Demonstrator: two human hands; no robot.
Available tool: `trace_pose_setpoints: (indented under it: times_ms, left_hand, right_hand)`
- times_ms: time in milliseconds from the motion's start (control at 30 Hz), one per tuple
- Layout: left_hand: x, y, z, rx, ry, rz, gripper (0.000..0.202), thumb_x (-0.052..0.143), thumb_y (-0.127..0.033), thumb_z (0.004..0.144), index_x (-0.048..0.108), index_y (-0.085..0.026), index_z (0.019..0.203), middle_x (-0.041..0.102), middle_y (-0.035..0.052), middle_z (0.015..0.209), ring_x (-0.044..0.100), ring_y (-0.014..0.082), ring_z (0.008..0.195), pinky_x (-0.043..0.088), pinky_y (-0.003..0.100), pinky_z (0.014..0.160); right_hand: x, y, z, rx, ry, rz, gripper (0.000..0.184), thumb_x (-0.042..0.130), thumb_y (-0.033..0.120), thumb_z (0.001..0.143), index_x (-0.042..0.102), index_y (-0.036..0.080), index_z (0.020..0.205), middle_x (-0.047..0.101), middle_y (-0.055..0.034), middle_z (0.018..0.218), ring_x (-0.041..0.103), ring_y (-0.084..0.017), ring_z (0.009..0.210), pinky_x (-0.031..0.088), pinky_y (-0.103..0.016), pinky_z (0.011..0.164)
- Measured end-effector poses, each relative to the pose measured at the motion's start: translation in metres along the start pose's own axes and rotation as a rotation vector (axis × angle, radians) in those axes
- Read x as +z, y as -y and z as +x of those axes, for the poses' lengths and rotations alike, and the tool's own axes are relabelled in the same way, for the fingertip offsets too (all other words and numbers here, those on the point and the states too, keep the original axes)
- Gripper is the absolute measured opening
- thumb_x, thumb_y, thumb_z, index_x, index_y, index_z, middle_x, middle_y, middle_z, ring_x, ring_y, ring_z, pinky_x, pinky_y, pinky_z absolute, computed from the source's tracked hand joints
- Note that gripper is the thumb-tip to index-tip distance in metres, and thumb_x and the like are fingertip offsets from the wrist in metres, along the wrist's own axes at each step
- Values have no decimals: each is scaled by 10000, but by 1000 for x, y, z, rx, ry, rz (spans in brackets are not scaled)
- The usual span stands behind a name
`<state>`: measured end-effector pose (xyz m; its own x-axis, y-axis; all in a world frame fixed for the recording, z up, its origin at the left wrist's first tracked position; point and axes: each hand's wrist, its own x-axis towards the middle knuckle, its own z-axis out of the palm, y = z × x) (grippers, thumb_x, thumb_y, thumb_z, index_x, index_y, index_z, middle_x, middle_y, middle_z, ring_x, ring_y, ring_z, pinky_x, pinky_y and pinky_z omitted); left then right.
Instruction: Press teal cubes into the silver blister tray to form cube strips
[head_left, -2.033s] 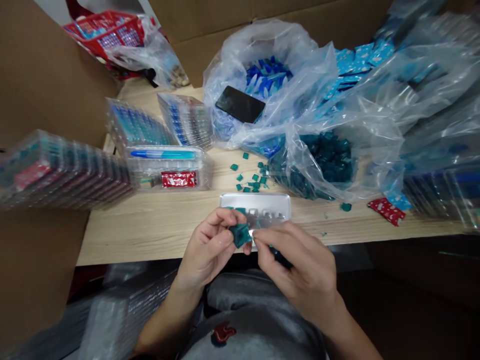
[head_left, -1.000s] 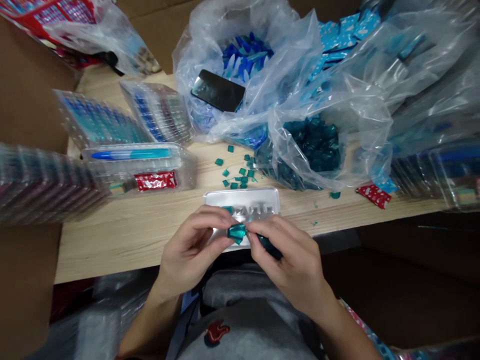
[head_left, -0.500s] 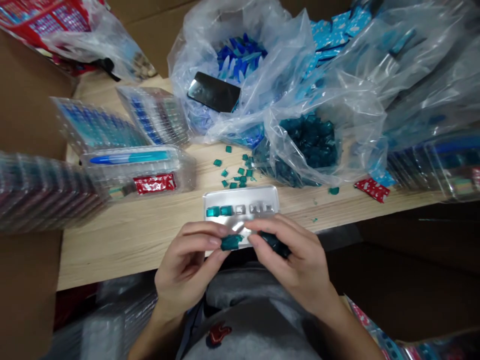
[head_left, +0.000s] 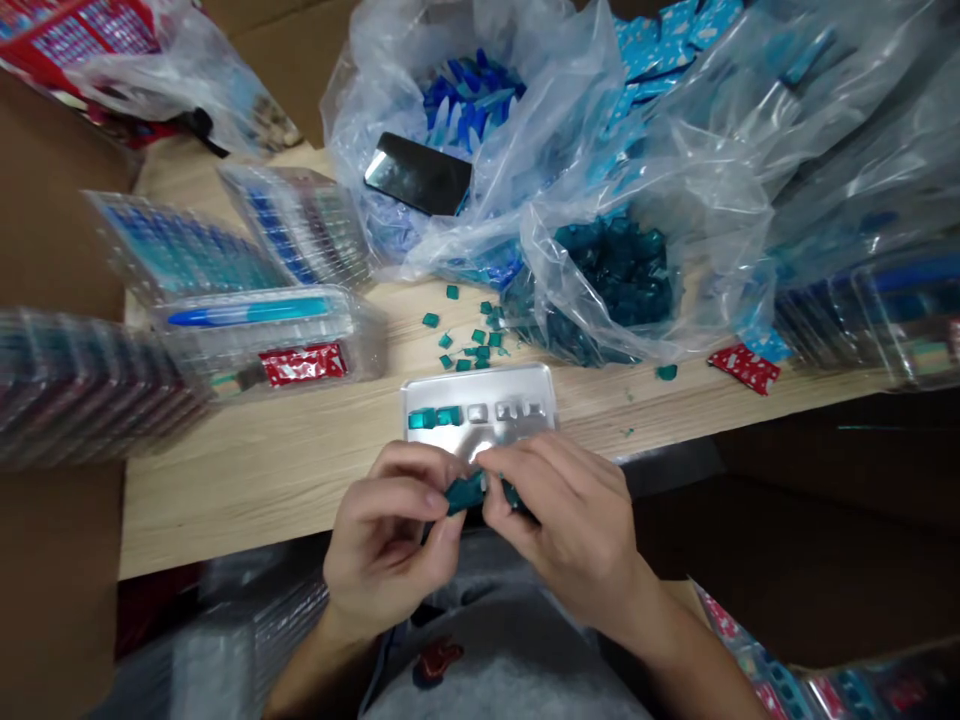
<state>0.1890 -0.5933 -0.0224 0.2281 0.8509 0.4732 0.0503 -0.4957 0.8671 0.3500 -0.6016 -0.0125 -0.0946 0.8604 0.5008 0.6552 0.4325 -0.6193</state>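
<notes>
Through my head camera, my left hand (head_left: 390, 540) and right hand (head_left: 570, 520) meet just below the silver tray (head_left: 480, 385), my fingers (head_left: 544, 460) closed from both sides on a teal square piece (head_left: 466, 492), pinching it firmly and keeping it level. In the tray's row of pockets, two teal squares (head_left: 422, 419) sit at the left end; the other pockets look bare. Loose teal pieces (head_left: 472, 350) lie scattered on the worktop (head_left: 225, 480) beyond.

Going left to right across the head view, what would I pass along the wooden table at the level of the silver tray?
Stacked clear plastic trays → clear plastic box → silver tray → loose teal square → red patterned packet → stacked clear trays
</notes>
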Motion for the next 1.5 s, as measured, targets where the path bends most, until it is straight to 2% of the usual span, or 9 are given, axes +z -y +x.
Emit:
trace_pose_setpoints:
  times_ms: [167,300,500,633,767,967,1200,1367,1500]
  left_hand:
    - [-3,-5,0,-132,4,-203,95,607,-237,919,543,-269,982,538,-5,785,590,121,682,566,242,554]
    - [-3,-1,9,-335,-19,-352,90,663,-308,900,610,-257,950,586,1,839,629,115,699,604,250,620]
    - [-5,3,8,-361,-70,-354,139,633,-325,923,686,-289,1047,632,2,856,632,114,697,573,227,586]
    - [-23,15,7,-238,-24,64,173,563,-190,954,670,-273,1060,650,16,991,654,142,889,560,266,772]
    - [-30,33,21,30,203,595,231,522,-121,955,626,-231,1130,637,46,1017,623,161,974,527,294,859]
    - [-18,46,34,149,406,649,176,534,-193,970,602,-217,1131,658,47,980,618,174,916,515,314,830]
    - [-11,56,37,271,432,735,180,628,-295,918,639,-189,1064,699,62,928,602,206,860,455,339,779]
    - [-7,57,34,338,440,804,134,624,-262,919,641,-183,1027,702,69,926,587,219,845,428,344,776]
    - [-14,41,30,151,399,623,318,637,-328,914,584,-210,1204,649,78,1104,591,223,1017,448,349,888]
  right_hand:
    - [-8,-23,3,253,-282,-86,145,539,115,911,643,214,887,687,-5,759,652,-138,702,496,-249,655]
    - [-15,-21,4,303,-106,172,121,589,124,900,645,231,901,713,18,817,674,-130,739,516,-240,675]
    - [-10,-10,1,336,-58,339,118,611,116,883,624,230,855,696,43,779,653,-105,691,508,-209,648]
    - [-9,-18,-3,369,-86,309,108,613,123,881,626,226,855,698,46,782,658,-97,705,511,-194,661]
    - [-12,-25,-8,421,-107,263,89,609,143,877,641,218,838,702,32,741,651,-112,650,506,-210,603]
    - [-10,-28,-13,450,-93,267,75,616,160,868,653,214,832,715,25,753,662,-119,665,516,-215,619]
    - [-11,-32,-14,514,-103,338,64,627,187,860,667,211,816,713,27,751,653,-111,677,514,-205,633]
    - [-4,-33,-8,855,-86,823,229,635,399,856,646,192,759,606,34,612,529,-79,508,415,-168,441]
    - [6,-31,-2,1077,-62,1274,335,647,511,824,614,181,772,554,47,659,459,-33,436,313,-127,357]
